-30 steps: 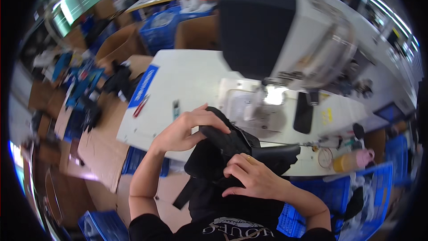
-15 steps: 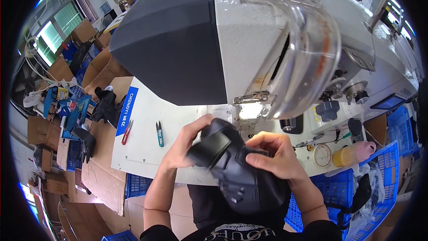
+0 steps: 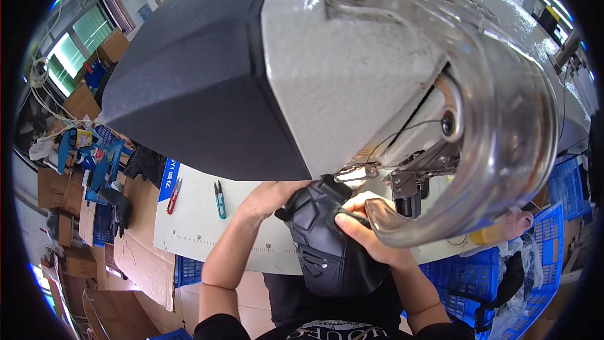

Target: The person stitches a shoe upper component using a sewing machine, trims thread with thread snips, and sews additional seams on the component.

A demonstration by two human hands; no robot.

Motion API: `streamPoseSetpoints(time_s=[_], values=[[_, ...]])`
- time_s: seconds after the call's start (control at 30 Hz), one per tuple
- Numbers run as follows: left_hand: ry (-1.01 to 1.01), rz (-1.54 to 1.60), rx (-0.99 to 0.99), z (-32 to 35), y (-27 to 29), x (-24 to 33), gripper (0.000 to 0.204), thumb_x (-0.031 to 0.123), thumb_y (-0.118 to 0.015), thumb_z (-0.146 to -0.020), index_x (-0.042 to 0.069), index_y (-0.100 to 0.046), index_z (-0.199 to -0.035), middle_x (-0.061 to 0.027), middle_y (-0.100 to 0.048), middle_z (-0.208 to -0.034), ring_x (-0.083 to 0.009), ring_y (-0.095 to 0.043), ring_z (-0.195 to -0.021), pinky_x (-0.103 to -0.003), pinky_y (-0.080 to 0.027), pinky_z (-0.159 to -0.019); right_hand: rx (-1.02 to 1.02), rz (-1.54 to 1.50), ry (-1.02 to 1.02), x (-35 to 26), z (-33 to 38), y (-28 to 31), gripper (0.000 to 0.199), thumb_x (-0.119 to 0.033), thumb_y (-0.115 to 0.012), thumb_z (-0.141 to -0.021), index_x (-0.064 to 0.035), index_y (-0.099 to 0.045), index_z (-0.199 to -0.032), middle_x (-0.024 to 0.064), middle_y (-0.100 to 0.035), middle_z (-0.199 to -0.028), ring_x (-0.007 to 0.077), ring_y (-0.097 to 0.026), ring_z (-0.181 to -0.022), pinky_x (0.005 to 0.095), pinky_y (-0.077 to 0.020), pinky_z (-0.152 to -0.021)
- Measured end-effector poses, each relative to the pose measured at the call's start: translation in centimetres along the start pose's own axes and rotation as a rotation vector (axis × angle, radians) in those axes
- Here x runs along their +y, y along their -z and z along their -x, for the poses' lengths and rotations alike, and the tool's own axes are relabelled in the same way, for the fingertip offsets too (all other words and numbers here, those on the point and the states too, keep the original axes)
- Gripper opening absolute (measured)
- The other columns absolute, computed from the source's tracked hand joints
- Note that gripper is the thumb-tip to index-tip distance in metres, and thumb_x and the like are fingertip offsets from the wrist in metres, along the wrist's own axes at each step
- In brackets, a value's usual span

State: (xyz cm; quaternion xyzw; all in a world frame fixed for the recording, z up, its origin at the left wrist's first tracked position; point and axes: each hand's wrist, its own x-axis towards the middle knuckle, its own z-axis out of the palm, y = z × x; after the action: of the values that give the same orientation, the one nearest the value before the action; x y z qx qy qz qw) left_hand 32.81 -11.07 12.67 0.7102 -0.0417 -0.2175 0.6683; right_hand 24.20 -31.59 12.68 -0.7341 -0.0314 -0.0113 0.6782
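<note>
A black moulded shoe upper [image 3: 327, 239] is held up against the needle area of a large grey sewing machine [image 3: 352, 69] that fills most of the view. My left hand [image 3: 267, 196] grips the upper's far left edge under the machine head. On its right edge my right hand [image 3: 365, 230] pinches the material, fingers curled over the top, just below the presser foot [image 3: 406, 182]. A clear curved guard [image 3: 503, 151] hangs in front of the needle.
On the white table [image 3: 189, 226] to the left lie teal thread snips [image 3: 219, 198] and red snips [image 3: 173, 195]. Black shoe pieces [image 3: 141, 160] and blue holders [image 3: 94, 157] sit further left. Blue crates [image 3: 472, 277] stand at the lower right, cardboard [image 3: 141, 258] at the lower left.
My head has moved closer to the machine, which now fills the view. Both hands have lifted the black upper from my lap up to the needle area.
</note>
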Motion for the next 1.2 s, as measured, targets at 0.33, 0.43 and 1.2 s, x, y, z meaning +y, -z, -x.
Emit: streamPoseSetpoints(time_s=[0.33, 0.43, 1.2], values=[[-0.011, -0.304, -0.478, 0.2, 2.9, 2.6, 0.036, 0.023, -0.064, -0.082, -0.006, -0.062, -0.103, -0.0080, -0.065, -0.101, -0.0166, -0.057, -0.096, -0.029, -0.043, -0.084, 0.017, 0.089, 0.083, 2.2, 0.1, 0.7, 0.016, -0.013, -0.075, -0.082, -0.0018, -0.067, -0.090, 0.0015, -0.066, -0.082, 0.0084, -0.060, -0.074, 0.0245, -0.0492, -0.068], [0.059, -0.335, -0.305, 0.7, 0.6, 2.1, 0.026, 0.020, -0.056, -0.090, -0.003, -0.061, -0.102, -0.0075, -0.064, -0.096, -0.0151, -0.058, -0.092, -0.030, -0.046, -0.081, 0.112, -0.319, -0.051, 4.8, -0.3, 0.4, 0.014, -0.007, -0.073, -0.082, -0.0018, -0.066, -0.093, 0.0041, -0.068, -0.090, 0.0110, -0.063, -0.078, 0.0264, -0.0511, -0.071], [-0.275, 0.057, 0.160, -5.3, 0.9, -1.2, 0.029, 0.023, -0.059, -0.086, -0.002, -0.061, -0.102, -0.0068, -0.057, -0.095, -0.0190, -0.052, -0.088, -0.034, -0.040, -0.074, 0.239, -0.371, -0.086, 3.7, -0.3, -2.9, 0.012, -0.004, -0.065, -0.089, -0.0003, -0.063, -0.100, 0.0055, -0.066, -0.092, 0.0096, -0.060, -0.082, 0.0247, -0.0500, -0.078]])
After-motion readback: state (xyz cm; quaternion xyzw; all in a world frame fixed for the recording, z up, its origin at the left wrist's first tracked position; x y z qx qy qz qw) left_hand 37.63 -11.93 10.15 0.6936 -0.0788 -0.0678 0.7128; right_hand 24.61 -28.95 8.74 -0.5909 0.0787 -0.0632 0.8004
